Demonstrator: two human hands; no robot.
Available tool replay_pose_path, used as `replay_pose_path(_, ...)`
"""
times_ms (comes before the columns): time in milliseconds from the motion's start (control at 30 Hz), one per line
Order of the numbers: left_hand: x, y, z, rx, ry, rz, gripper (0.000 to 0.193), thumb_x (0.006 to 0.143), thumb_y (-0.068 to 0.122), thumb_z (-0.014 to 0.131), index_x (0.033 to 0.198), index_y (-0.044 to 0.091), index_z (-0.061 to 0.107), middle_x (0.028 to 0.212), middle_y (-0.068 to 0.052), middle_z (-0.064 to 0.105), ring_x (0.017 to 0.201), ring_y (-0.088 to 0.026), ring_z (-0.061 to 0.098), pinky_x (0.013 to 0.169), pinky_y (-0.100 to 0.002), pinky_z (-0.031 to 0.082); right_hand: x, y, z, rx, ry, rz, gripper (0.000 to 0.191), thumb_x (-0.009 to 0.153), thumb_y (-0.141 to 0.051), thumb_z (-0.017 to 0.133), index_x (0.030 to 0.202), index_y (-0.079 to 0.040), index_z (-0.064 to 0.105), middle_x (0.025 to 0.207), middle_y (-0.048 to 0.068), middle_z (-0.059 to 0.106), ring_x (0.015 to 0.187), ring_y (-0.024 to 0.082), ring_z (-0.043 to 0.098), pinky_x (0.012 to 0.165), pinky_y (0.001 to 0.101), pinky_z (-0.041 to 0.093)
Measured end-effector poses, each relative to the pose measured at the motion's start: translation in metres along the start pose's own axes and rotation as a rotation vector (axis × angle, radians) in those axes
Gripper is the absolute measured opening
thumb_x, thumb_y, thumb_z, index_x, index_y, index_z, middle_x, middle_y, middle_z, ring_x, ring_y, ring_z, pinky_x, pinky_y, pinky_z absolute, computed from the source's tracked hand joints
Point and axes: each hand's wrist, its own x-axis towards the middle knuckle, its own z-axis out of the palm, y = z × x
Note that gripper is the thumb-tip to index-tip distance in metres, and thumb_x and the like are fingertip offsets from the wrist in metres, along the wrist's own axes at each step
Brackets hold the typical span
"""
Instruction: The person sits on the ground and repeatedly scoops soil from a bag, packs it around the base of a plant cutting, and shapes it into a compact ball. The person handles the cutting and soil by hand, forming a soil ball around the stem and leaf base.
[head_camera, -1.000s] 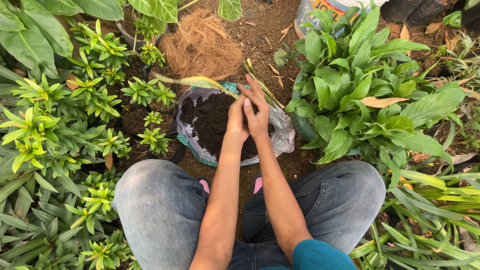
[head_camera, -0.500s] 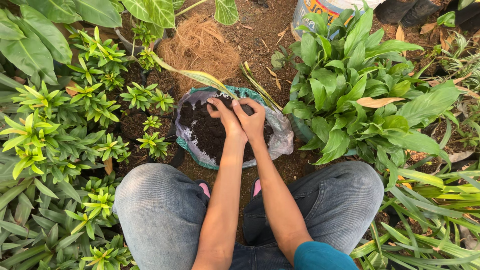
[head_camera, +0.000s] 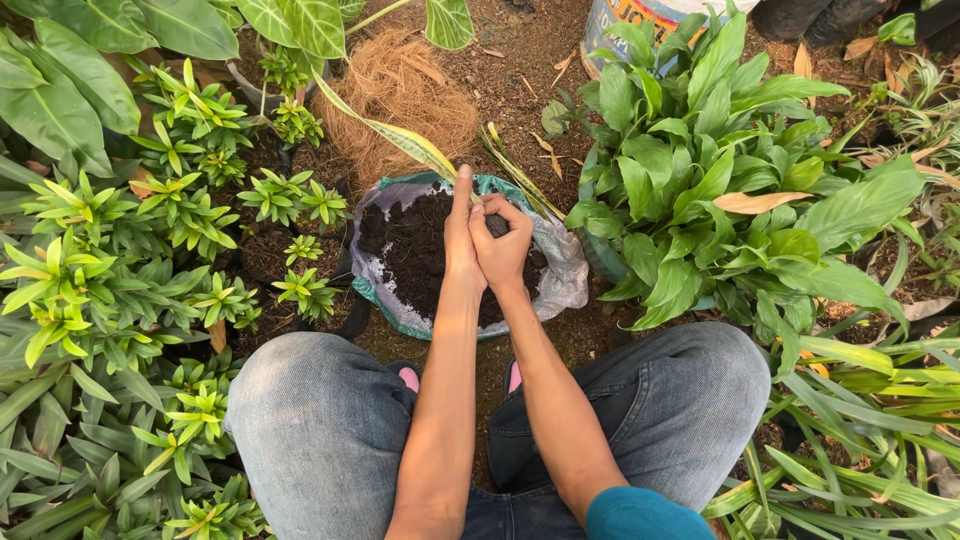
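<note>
A sack (head_camera: 562, 282) with its rim rolled down holds dark soil (head_camera: 410, 255) and stands on the ground in front of my knees. Both hands hover over its middle, pressed side by side. My left hand (head_camera: 460, 232) is seen edge-on with its fingers stretched straight toward the far rim, nothing visibly in it. My right hand (head_camera: 505, 250) has its fingers curled around a small clump of soil (head_camera: 497, 224). A long yellow-green leaf (head_camera: 400, 140) lies across the sack's far edge just beyond my fingertips.
A pile of brown coconut fibre (head_camera: 400, 90) lies behind the sack. A broad-leaved green plant (head_camera: 720, 170) crowds the right side, and small yellow-green potted plants (head_camera: 180, 220) fill the left. A bucket (head_camera: 640, 15) stands at the top. My jeans-clad knees (head_camera: 320, 420) frame the bottom.
My hands lay flat on the soil with fingers spread. They have since drawn together, and my right fingers have curled around a clump of soil.
</note>
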Motion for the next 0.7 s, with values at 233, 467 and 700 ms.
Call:
replay_pose_path(233,0.009,-0.018,-0.009,-0.001,-0.051,0.008,0.033,0.084,0.036,0.08,0.093,0.005,0.072,0.083,-0.001,0.06,0.074,-0.011,0.056,0.065,-0.029,0.045,-0.006,0.016,-0.005,0.032,0.087,0.013,0.015,0.088,0.0,0.067,0.077,0.006,0.059,0.084,0.009,0.072,0.083,0.011,0.062,0.079,0.0297,0.051)
replay_pose_path(467,0.013,-0.024,-0.007,-0.059,-0.031,-0.004,0.056,0.092,0.058,0.063,0.102,0.004,0.069,0.091,-0.005,0.063,0.085,-0.017,0.061,0.077,-0.032,0.051,0.002,0.011,-0.009,0.073,0.074,0.047,0.016,0.096,-0.006,0.067,0.084,0.004,0.067,0.083,0.006,0.073,0.079,0.009,0.062,0.076,0.0288,0.05)
replay_pose_path(700,-0.001,-0.011,-0.003,-0.026,-0.165,0.135,0.069,0.098,0.065,0.047,0.116,0.001,0.066,0.106,-0.008,0.068,0.101,-0.021,0.065,0.093,-0.036,0.054,0.008,-0.035,-0.015,-0.121,-0.114,-0.199,0.022,0.096,-0.008,0.064,0.115,0.0,0.07,0.108,0.014,0.068,0.102,0.024,0.065,0.097,0.037,0.051)
